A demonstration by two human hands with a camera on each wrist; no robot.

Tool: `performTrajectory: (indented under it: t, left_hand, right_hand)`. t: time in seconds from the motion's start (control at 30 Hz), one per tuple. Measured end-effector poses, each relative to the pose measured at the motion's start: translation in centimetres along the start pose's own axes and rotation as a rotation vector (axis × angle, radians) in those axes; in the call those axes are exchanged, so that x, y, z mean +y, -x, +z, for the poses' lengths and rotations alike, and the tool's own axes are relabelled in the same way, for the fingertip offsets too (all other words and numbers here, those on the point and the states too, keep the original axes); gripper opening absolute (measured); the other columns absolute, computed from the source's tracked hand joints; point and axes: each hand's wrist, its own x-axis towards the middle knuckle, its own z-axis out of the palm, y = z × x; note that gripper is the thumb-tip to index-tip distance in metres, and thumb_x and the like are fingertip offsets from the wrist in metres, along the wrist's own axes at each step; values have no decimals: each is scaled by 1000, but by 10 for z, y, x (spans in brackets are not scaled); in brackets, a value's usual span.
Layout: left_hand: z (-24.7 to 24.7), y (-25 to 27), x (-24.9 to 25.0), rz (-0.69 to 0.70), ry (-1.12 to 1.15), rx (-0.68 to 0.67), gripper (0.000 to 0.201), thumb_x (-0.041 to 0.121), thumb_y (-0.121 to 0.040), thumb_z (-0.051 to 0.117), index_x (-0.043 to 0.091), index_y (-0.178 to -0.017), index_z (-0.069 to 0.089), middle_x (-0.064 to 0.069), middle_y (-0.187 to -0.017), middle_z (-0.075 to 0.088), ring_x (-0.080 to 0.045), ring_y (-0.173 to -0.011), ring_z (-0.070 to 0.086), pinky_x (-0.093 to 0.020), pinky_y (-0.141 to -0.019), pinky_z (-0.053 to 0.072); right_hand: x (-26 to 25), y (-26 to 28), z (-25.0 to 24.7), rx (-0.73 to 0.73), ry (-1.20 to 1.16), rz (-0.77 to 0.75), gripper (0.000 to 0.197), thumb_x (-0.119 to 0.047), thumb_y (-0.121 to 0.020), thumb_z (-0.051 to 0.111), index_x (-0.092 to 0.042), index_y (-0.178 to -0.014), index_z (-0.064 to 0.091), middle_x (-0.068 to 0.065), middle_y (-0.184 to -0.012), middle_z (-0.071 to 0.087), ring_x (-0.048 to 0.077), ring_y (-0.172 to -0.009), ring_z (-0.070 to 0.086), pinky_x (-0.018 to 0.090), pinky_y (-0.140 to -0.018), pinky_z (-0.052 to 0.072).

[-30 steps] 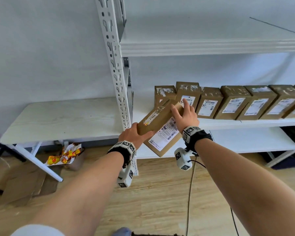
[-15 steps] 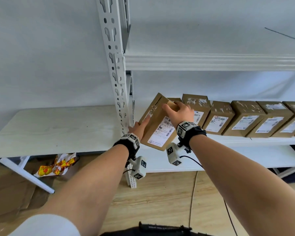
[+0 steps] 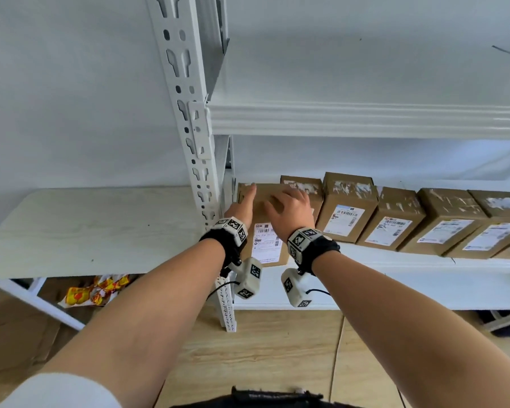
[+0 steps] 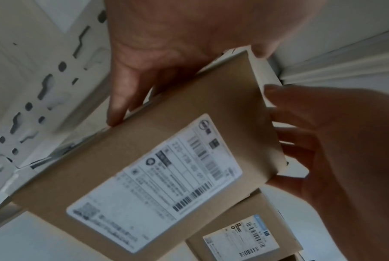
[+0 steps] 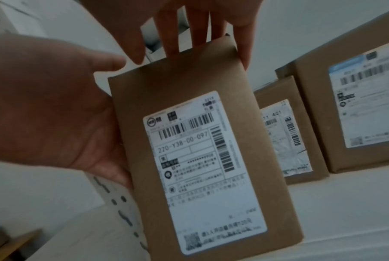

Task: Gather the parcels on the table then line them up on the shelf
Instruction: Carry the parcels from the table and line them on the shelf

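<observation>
A brown parcel (image 3: pixel 267 231) with a white label stands upright on the shelf board (image 3: pixel 395 259), at the left end of a row of several parcels (image 3: pixel 348 209). My left hand (image 3: pixel 243 204) lies flat against its left side with straight fingers. My right hand (image 3: pixel 289 206) rests on its top right edge, fingers spread. The left wrist view shows the parcel (image 4: pixel 155 167) between my left hand (image 4: pixel 122 88) and my right hand (image 4: pixel 323 141). In the right wrist view my right hand (image 5: pixel 189 35) touches the top edge of the parcel (image 5: pixel 189 159).
The slotted white upright (image 3: pixel 195 142) of the rack stands just left of the parcel. An upper shelf (image 3: pixel 365 122) runs overhead. A white table (image 3: pixel 86 231) stands to the left. A yellow-red wrapper (image 3: pixel 95 293) and flat cardboard (image 3: pixel 12 334) lie on the floor.
The parcel was tilted in the air in front of the shelf. Now it stands upright on the shelf board at the row's left end, and both hands have straightened against it.
</observation>
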Motion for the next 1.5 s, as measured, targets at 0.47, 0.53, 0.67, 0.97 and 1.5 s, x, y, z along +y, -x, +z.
performTrajectory:
  t: [0.47, 0.53, 0.67, 0.97, 1.5]
  left_hand:
    - [21, -25, -2, 105, 125, 343, 55, 27, -100, 53, 21, -152, 36, -9, -147, 49, -32, -133, 48, -35, -104, 38]
    - [23, -32, -11, 108, 66, 347, 54, 21, -104, 48, 19, -155, 32, -9, -153, 43, -29, -137, 43, -34, -110, 33]
    - [30, -41, -20, 84, -56, 393, 51, 22, -108, 37, 25, -157, 25, -8, -155, 40, -28, -139, 41, -36, -113, 33]
    - [34, -61, -18, 192, -475, 321, 58, 49, -103, 42, 34, -156, 24, -5, -167, 8, -28, -151, 17, -49, -119, 20]
    - [21, -91, 24, 347, -1155, -114, 141, 89, -50, 66, 34, -158, -5, 0, -167, -7, -30, -153, -5, -56, -122, -1]
  right_hand:
    - [28, -23, 17, -234, 82, -263, 74, 12, -73, 53, -12, -143, 45, 15, -149, 30, 36, -137, 32, 46, -99, 50]
    - [36, -22, 21, -263, 91, -272, 76, 13, -73, 49, -14, -144, 43, 14, -150, 31, 34, -133, 37, 46, -97, 51]
    - [48, -42, 14, -228, 195, -215, 74, 0, -77, 57, -20, -146, 39, 10, -152, 31, 32, -135, 39, 54, -113, 33]
    - [96, -103, 16, -517, 539, -50, 103, -43, -80, 77, -31, -157, 9, 6, -165, -5, 37, -151, -9, 59, -118, 0]
    - [96, -119, 18, -493, 601, -153, 107, -24, -66, 86, -25, -151, 22, 9, -146, 37, 32, -139, 27, 47, -111, 27]
